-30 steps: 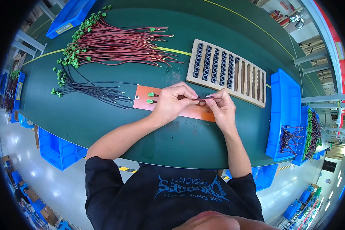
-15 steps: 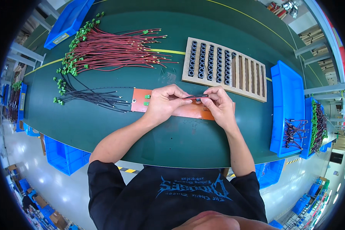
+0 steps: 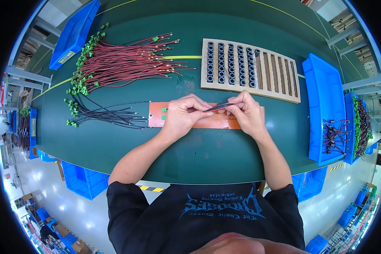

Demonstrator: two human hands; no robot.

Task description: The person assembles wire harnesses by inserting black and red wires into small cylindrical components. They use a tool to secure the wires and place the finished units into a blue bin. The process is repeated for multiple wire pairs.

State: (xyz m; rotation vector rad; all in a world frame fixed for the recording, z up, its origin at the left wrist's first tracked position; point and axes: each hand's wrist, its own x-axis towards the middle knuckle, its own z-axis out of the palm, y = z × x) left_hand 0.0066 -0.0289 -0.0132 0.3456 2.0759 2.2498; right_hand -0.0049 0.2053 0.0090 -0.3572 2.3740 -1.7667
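A worker in a black T-shirt [image 3: 207, 228] sits or stands at a green table [image 3: 224, 156], both bare hands meeting over an orange board [image 3: 216, 122]. The left hand [image 3: 181, 115] pinches red and black wires [image 3: 216, 108] between thumb and fingers; the right hand [image 3: 246, 113] grips the same wires a little further right, thumb against curled fingers. The short visible span tilts slightly upward to the right, above the middle of the board; what lies inside the grasp cannot be told.

Two green connectors [image 3: 164, 110] rest on the board's left part, just beside the left hand. Black wires [image 3: 110, 116] fan out left of the board, their tips near its edge. Beyond them lies a broad spread of red wires [image 3: 127, 59], green ends to the left. A wooden rack [image 3: 279, 95] stands behind the right hand, black rings [image 3: 221, 62] lining its left slots. At far right, a blue bin [image 3: 319, 106] holds a tangle of dark wires [image 3: 334, 135].
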